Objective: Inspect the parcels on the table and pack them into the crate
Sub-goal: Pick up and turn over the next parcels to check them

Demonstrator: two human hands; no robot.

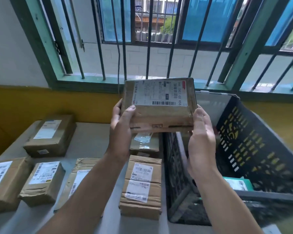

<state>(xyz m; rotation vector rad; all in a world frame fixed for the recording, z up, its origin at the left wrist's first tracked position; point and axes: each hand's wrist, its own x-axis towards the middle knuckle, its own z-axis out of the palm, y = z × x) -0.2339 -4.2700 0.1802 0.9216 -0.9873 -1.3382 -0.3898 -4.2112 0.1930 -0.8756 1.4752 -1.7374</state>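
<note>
Our left grip is clamped on the left edge of the held parcel, thumb lying on its top face just below the corner of the white label, fingers curled round behind. Our right grip clasps the right edge, thumb pressed up along the corner; its fingers are hidden under the box. We hold the parcel in the air with the label face tilted toward us, its near edge hanging over the left wall of the crate and over a taped parcel on the surface below. The crate stands just right of the surface, its slotted walls rising well above the parcels; inside, a green-edged packet lies by the near wall. On the surface a double-labelled parcel sits close to the crate's wall, and a creased parcel is partly covered by our left forearm. Further left lie a small parcel and an edge parcel, with a far parcel behind them. A bare band of surface runs between the far parcel and the taped one. Window bars stand behind.
</note>
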